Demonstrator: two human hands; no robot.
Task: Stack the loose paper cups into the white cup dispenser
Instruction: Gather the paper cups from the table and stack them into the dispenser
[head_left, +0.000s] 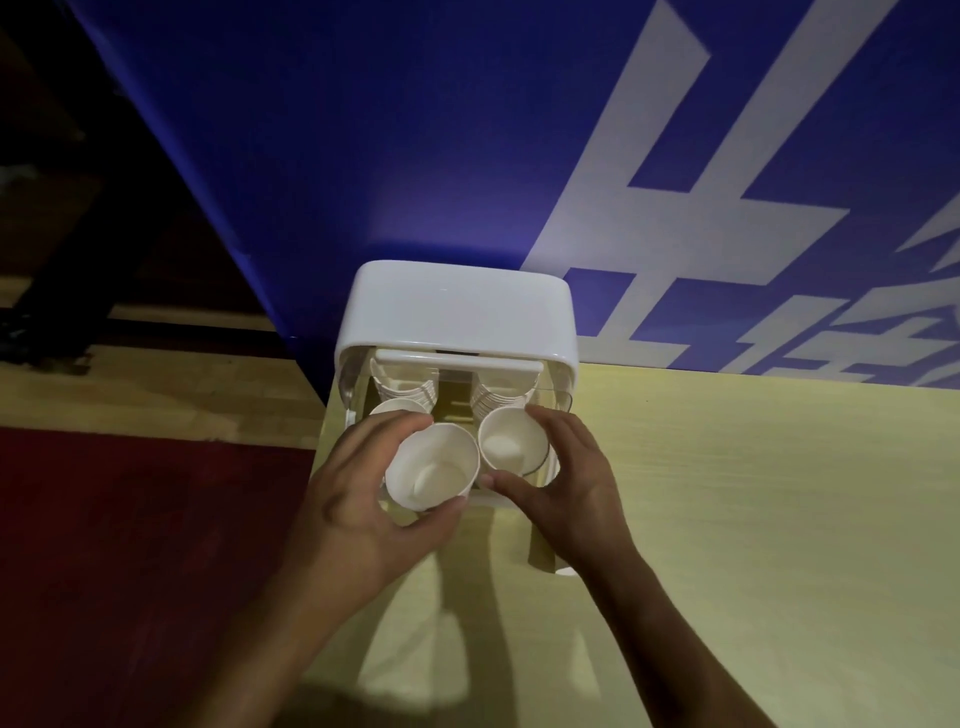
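Left hand (353, 499), centre of frame, is gripping a white paper cup (431, 467) mouth-up. Its fingers are curling round the far wall and the thumb is pressing the near rim. Right hand (566, 483), just beside it, is holding a second white paper cup (511, 439), with fingers and thumb clamping opposite sides.

Both cups are sitting at the open front of the white plastic cup dispenser (457, 312), mid-frame, at the left corner of the pale yellow wooden surface (753, 519). Inside, a left nested stack of cups (402, 392) and a right nested stack of cups (498, 397) are lying in two channels with a gap between.

Judging the step: each cup is being lined up with its own column. Whether the right cup is already touching its stack, cannot tell. Doing it well probably means:
- matching each cup's axis to its stack before sliding it home;
- keeping the grip light so the paper wall is not buckling;
- perhaps seating one cup at a time, since the two thumbs are crowding each other at centre.

Around:
- a blue banner with white characters (675, 182) is filling the upper frame;
- a red floor area (130, 545) is showing at lower left;
- a small white rim (566, 571) is peeking out under the right wrist, possibly another loose cup, too hidden to tell.
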